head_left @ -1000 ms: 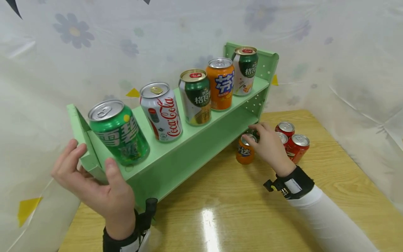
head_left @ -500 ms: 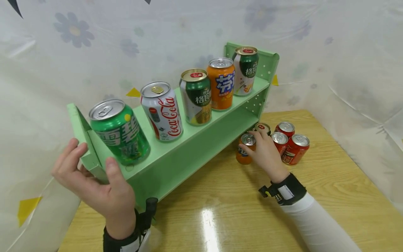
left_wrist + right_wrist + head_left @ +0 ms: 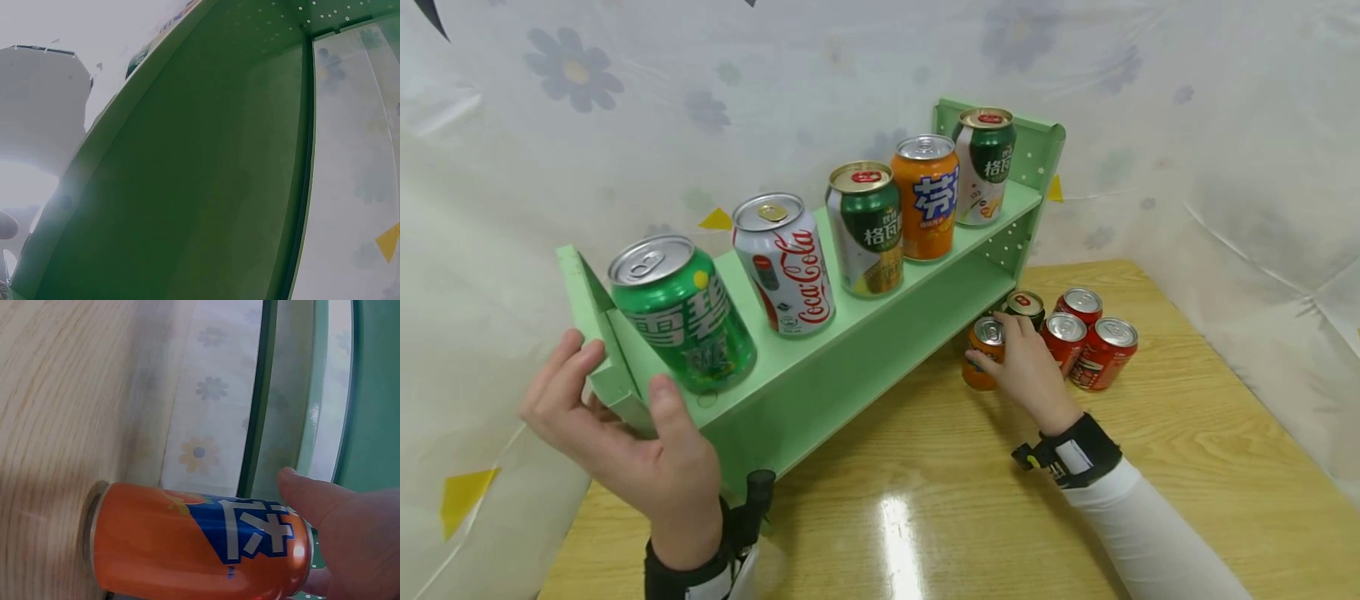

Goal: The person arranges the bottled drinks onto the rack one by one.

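My right grip pinches an orange can near its top, with my thumb on one side and my fingers on the other. The orange can stands up on the wooden surface, just beside the green shelf. My left grip holds the left end of that shelf, with the thumb in front and the fingers round the end board.

Just behind the orange can is a dark can with a gold top. Next to it, three red cans with silver tops stand close together.

Up on the shelf, five cans stand in a row. From the left there is a green can, a white can with red letters, a green and white can, a second orange can and another green and white can. The last three look close, but I can't tell if they touch.

I have a black band on each wrist. Behind it all hangs a pale sheet with flowers on it.
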